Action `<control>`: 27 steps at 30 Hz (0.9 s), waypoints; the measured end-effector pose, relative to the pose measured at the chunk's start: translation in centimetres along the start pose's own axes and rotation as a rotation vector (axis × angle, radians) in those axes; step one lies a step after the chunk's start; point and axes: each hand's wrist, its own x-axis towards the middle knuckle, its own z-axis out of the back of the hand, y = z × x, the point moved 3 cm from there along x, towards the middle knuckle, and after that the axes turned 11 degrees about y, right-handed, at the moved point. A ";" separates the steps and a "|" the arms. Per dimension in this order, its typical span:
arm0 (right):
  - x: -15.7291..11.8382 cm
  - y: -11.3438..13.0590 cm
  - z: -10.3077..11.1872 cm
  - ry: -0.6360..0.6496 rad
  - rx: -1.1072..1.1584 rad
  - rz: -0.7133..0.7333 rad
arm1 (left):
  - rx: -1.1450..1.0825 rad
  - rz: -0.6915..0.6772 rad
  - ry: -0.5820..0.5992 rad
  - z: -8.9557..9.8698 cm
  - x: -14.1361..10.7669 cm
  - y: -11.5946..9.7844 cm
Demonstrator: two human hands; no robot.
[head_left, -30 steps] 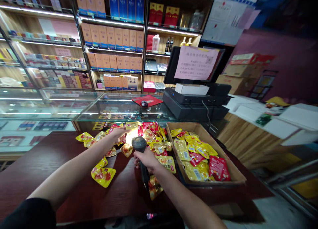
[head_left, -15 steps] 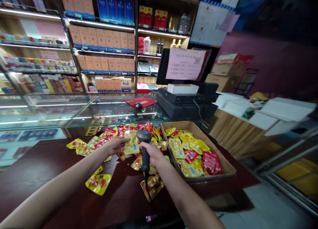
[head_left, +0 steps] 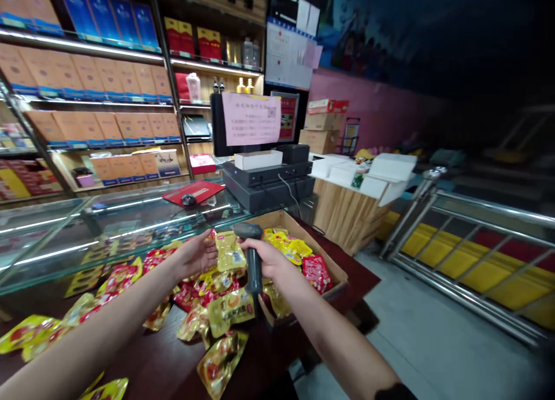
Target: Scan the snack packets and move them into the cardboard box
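Yellow packets (head_left: 28,333) lie at the far left of the dark table (head_left: 160,354), with the glass counter (head_left: 43,244) behind them. Orange boxes (head_left: 97,76) stand in rows on the lit shelves (head_left: 130,53) beyond. Further right come red packets (head_left: 117,277), then a mouse (head_left: 188,200) on a red mat (head_left: 199,191). The left hand (head_left: 195,256) has its fingers beside the left edge of a gold packet (head_left: 229,252); I cannot tell whether they pinch it. That packet stands roughly upright above the pile, between the two hands, just beside the scanner (head_left: 254,270). The right hand (head_left: 269,258) is wrapped firmly around the scanner's handle. Behind stands a monitor with a pink sheet (head_left: 251,121) over its front. Right of the scanner, a cardboard box (head_left: 340,277) holds yellow and red packets. White cartons (head_left: 385,177) sit beyond it, and a metal railing (head_left: 453,261) fills the far right.
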 end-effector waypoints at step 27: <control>2.9 -5.9 -6.4 0.129 -0.126 -0.089 | -0.013 -0.091 -0.179 8.4 -8.7 0.2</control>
